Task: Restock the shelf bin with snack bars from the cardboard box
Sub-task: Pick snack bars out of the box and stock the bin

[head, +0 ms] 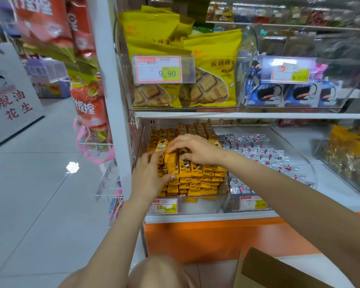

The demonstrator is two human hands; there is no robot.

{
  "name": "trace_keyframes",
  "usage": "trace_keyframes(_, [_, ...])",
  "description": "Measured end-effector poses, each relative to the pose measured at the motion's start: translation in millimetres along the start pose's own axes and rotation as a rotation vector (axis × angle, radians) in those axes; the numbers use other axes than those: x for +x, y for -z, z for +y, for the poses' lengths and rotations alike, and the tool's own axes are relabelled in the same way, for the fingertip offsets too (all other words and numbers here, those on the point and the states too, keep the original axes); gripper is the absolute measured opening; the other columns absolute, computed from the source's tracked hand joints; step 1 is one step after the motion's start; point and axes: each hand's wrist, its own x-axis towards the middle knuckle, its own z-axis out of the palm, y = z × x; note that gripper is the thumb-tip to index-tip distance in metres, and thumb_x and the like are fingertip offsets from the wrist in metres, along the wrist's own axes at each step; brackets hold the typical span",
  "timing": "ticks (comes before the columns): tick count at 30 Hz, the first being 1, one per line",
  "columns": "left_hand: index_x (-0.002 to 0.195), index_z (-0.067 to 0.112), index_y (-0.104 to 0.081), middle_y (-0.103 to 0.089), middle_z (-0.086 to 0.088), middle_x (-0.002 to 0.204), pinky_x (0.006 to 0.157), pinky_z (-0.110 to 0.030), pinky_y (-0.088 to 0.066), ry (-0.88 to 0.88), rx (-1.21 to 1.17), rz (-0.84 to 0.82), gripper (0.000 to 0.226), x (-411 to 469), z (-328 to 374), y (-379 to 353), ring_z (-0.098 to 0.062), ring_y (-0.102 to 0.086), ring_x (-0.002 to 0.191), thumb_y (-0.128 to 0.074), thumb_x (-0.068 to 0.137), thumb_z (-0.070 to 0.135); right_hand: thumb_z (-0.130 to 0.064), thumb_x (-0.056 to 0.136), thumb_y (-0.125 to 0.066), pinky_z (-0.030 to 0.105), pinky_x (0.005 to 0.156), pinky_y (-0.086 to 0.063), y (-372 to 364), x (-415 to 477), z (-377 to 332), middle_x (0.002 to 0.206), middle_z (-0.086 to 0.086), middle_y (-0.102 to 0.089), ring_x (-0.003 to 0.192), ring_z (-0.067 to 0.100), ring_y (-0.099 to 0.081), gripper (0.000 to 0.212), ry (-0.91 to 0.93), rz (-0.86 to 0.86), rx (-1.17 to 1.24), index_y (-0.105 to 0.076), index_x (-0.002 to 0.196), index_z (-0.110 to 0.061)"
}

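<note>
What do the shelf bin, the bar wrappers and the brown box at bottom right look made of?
The shelf bin: clear rigid plastic, perhaps acrylic; bars show through its front wall.
The snack bars: glossy yellow film wrappers, plastic or foil laminate, catching light.
The cardboard box: matte brown cardboard, plain flap.

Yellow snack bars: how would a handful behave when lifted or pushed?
The snack bars probably light, fairly stiff: packs stand on edge between left hand and right hand. Glossy wrappers likely slide. Upright row may topple if released.
</note>
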Motion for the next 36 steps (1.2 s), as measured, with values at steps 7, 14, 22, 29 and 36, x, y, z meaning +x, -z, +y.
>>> trace_keyframes(7, [0.139, 0.017, -0.037, -0.037, -0.005, 0.14, 0.1, -0.033, -0.036, 0.027, 0.005, -0.003, 0.072, 0, 1, 4, -0.023, -0.037, 0.128, -0.072, 0.078, 0.034, -0.016, 0.079, -0.071, 0.036, 0.095, -0.041, 13, 15, -7, 0.128, -0.001, -0.049, 0.117, 0.019, -0.047, 0.044, -0.057, -0.099, -0.105, -0.06, 0.12, -0.03])
trace_keyframes(14, [0.141, 0.02, -0.035, -0.04, -0.009, 0.137, 0.101, -0.034, -0.035, 0.024, -0.021, -0.03, 0.07, 1, 2, 3, -0.026, -0.04, 0.126, -0.071, 0.081, 0.026, 0.003, 0.076, -0.06, 0.041, 0.094, -0.044, 23, 3, -1, 0.123, -0.002, -0.054, 0.114, 0.018, -0.051, 0.04, -0.049, -0.083, -0.095, -0.065, 0.104, -0.024])
trace_keyframes(22, [0.133, 0.022, -0.049, -0.052, -0.011, 0.127, 0.099, -0.038, -0.038, -0.035, -0.075, 0.035, 0.049, 5, 5, 0, -0.03, -0.047, 0.117, -0.064, 0.086, 0.018, 0.002, 0.079, -0.059, 0.045, 0.094, -0.044, 28, -7, 12, 0.108, -0.006, -0.063, 0.105, 0.015, -0.057, 0.033, -0.097, -0.044, -0.036, -0.072, 0.09, -0.027])
trace_keyframes(29, [0.118, 0.015, -0.062, -0.057, -0.012, 0.114, 0.086, -0.032, -0.041, -0.069, -0.132, 0.157, 0.031, 2, 11, -8, -0.03, -0.052, 0.107, -0.061, 0.087, 0.011, -0.009, 0.089, -0.059, 0.03, 0.098, -0.039, 43, -26, 15, 0.119, -0.004, -0.064, 0.112, 0.015, -0.056, 0.029, -0.244, 0.107, 0.073, -0.067, 0.111, -0.026])
trace_keyframes(36, [0.127, 0.018, -0.056, -0.052, -0.009, 0.125, 0.096, -0.028, -0.037, -0.112, -0.199, 0.09, 0.04, -6, 25, -15, -0.025, -0.047, 0.118, -0.063, 0.088, 0.025, -0.006, 0.085, -0.066, 0.007, 0.072, -0.037, 37, -71, 42, 0.118, 0.002, -0.061, 0.096, 0.009, -0.053, 0.031, -0.44, 0.249, 0.192, -0.065, 0.113, -0.02])
